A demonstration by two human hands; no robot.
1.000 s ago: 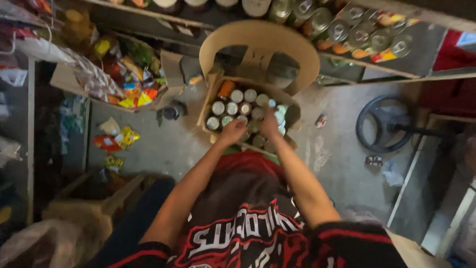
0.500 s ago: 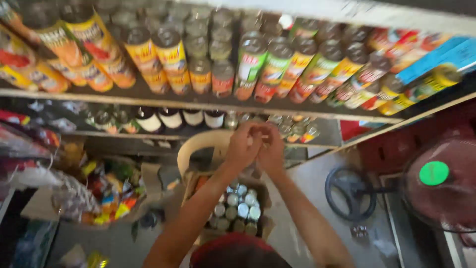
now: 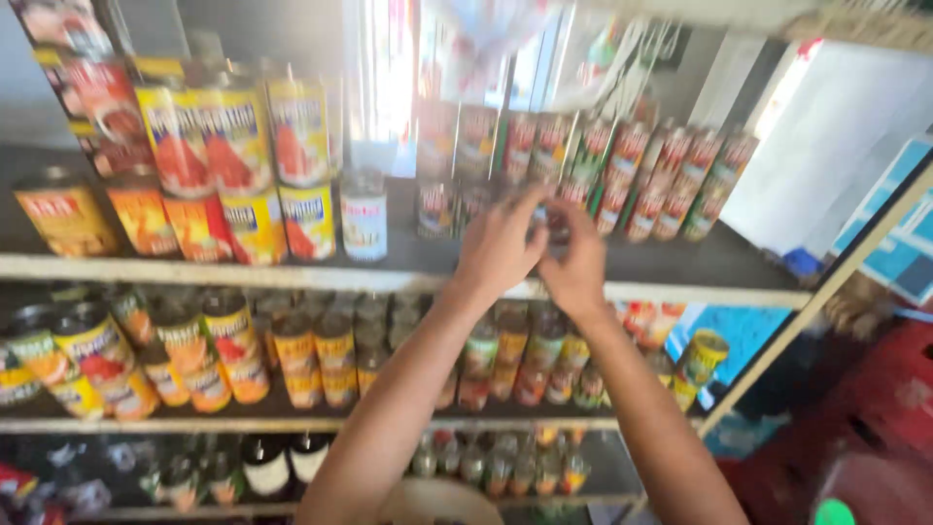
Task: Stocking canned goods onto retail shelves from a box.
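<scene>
Both my arms reach up to the top shelf (image 3: 292,275). My left hand (image 3: 501,248) and my right hand (image 3: 575,267) are pressed together, fingers curled around a small dark can (image 3: 554,226) that is blurred and mostly hidden between them. The hands are right in front of stacked red-and-green cans (image 3: 622,175) at the back of the shelf. To their left stands a single white-labelled can (image 3: 364,216), and further left are tall yellow-and-red cans (image 3: 233,136).
The middle shelf (image 3: 194,425) below my arms is packed with several yellow and orange cans (image 3: 224,340). Dark bottles (image 3: 282,467) line the lowest shelf. A red crate-like object (image 3: 875,408) and a blue panel (image 3: 904,233) are on the right.
My hands rose from the box of cans on the floor up to the top shelf, staying together. The view tilted up from the floor to the shelves.
</scene>
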